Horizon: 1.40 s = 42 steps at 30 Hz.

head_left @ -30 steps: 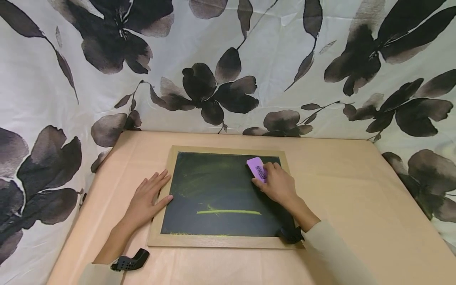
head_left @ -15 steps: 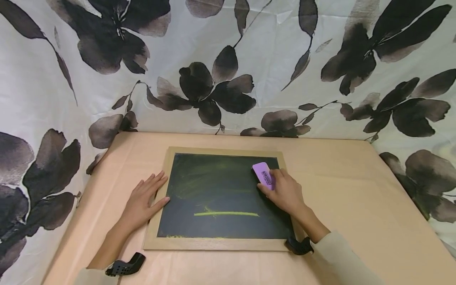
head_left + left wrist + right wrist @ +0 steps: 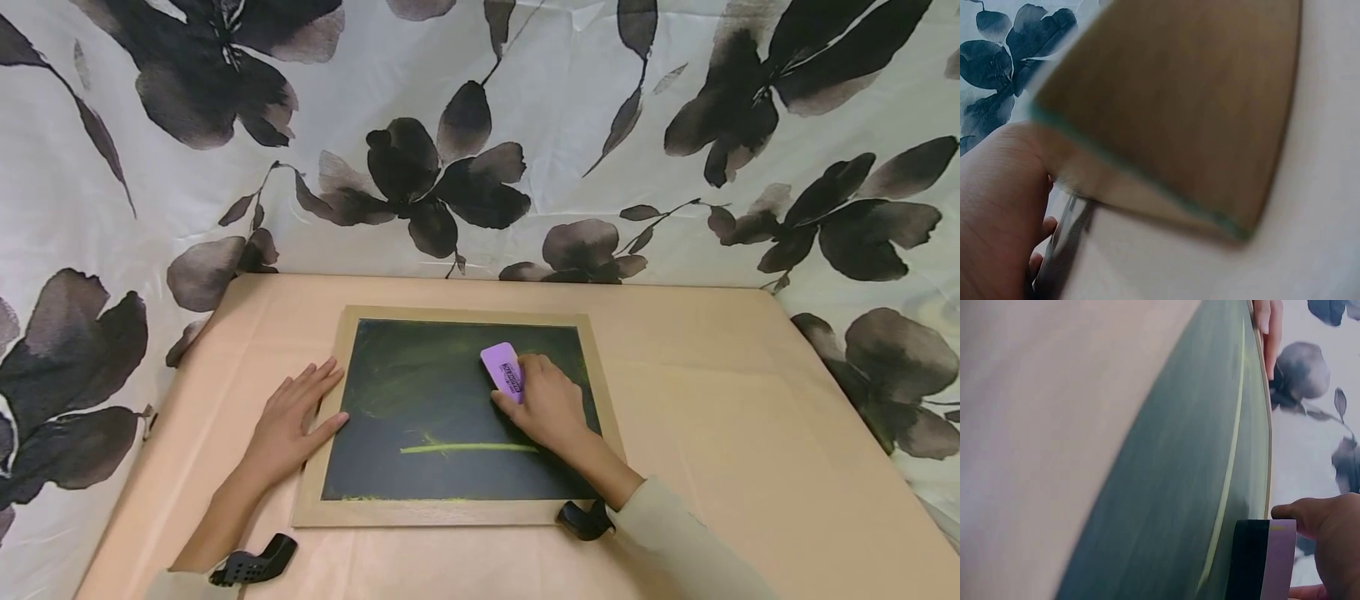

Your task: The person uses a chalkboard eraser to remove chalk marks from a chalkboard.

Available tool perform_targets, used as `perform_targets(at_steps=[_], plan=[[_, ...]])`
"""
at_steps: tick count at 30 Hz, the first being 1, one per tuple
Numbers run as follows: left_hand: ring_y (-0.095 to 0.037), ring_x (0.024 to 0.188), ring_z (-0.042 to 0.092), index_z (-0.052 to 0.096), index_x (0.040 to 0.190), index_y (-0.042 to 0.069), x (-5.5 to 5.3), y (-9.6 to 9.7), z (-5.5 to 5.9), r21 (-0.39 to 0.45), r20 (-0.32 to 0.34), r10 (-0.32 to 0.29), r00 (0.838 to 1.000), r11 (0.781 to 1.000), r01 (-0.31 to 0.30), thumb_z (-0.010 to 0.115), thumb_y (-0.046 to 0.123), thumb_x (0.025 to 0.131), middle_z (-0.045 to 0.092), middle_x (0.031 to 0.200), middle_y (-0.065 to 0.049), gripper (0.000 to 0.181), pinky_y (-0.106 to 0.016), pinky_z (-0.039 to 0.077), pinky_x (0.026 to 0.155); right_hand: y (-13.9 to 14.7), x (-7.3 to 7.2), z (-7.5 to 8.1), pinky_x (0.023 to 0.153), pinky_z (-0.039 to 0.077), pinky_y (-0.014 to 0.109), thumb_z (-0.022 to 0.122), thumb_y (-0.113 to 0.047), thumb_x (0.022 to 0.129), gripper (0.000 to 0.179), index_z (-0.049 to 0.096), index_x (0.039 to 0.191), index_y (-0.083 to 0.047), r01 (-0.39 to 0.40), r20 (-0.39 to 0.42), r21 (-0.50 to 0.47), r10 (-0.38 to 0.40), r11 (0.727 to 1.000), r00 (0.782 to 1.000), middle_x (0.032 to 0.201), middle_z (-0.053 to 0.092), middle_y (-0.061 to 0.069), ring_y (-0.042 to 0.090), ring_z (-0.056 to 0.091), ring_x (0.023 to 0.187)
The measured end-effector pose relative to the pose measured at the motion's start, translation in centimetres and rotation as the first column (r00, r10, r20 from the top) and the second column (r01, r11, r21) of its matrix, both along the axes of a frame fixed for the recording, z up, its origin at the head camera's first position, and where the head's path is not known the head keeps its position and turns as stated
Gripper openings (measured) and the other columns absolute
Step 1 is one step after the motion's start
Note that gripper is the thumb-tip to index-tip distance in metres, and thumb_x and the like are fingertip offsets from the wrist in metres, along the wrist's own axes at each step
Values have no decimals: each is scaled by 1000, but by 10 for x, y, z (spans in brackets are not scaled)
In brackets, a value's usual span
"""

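Note:
A chalkboard [image 3: 450, 479] in a light wooden frame [image 3: 435, 513] lies flat in the head view. My right hand [image 3: 553, 407] grips a purple chalkboard eraser [image 3: 498, 367] against the upper right part of the dark surface. In the right wrist view the eraser [image 3: 1280, 562] shows its dark pad side facing the board. A yellow chalk line [image 3: 465, 447] runs across the board's lower half, its right end hidden by my right arm. Over the frame's left edge my left hand [image 3: 288, 425] rests with straight, spread fingers.
The board lies on a beige-covered table [image 3: 712, 400]. Behind and beside it hangs a white cloth [image 3: 570, 142] with dark flowers. Faint yellow smears mark the board's upper left. In the left wrist view a blurred brown flat surface [image 3: 1185, 94] fills the middle.
My right hand first slid the eraser a little down and right, then carried it left across the board. My left hand stays on the frame. The head view shifts slightly.

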State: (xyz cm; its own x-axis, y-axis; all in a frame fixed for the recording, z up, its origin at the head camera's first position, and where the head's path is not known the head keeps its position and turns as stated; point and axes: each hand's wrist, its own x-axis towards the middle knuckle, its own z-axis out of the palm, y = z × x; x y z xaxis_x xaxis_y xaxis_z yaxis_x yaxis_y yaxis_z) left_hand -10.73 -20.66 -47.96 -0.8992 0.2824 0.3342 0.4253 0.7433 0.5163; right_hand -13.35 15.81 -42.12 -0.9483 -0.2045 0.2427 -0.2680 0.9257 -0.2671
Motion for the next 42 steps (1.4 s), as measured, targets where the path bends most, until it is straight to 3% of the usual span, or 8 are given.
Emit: perform_targets(at_steps=[9,22,30,36,42], plan=[[-36,138,28,46,144,13,2,-5,5,8,0,13,1000,1000,-13,69,33,88,36,151,-7,64,-57,15,110,-57,0,5,49,47,35,74,-48,79,60,59,116,-2,-98,17,18,97,995,995,90,57,6,16,55,68],[-37,137,30,49,141,12,2,-5,6,25,-18,4,1000,1000,-4,70,31,87,38,150,-7,62,-57,17,110,-126,8,9,47,46,29,69,-52,82,58,58,116,-6,-263,64,89,257,961,964,89,56,4,13,55,70],[-37,137,31,49,141,10,2,-5,9,25,-30,3,1000,1000,-2,70,29,87,39,149,-8,61,-59,18,108,-139,11,14,47,45,28,68,-52,83,58,57,119,-7,-287,76,101,281,952,957,91,54,3,13,54,73],[-37,137,30,48,142,11,3,-5,5,13,-6,-9,1000,1000,9,68,30,89,37,150,-8,60,-58,17,109,-138,15,14,46,41,27,71,-49,82,56,57,118,-8,-264,119,70,254,962,960,89,53,2,13,52,72],[-37,137,29,46,143,10,3,-2,4,-3,2,-9,1000,1000,9,67,31,89,36,151,-8,61,-58,16,110,-124,14,12,47,44,29,71,-49,82,56,57,116,-7,-221,90,74,214,972,973,88,53,4,15,53,71]])
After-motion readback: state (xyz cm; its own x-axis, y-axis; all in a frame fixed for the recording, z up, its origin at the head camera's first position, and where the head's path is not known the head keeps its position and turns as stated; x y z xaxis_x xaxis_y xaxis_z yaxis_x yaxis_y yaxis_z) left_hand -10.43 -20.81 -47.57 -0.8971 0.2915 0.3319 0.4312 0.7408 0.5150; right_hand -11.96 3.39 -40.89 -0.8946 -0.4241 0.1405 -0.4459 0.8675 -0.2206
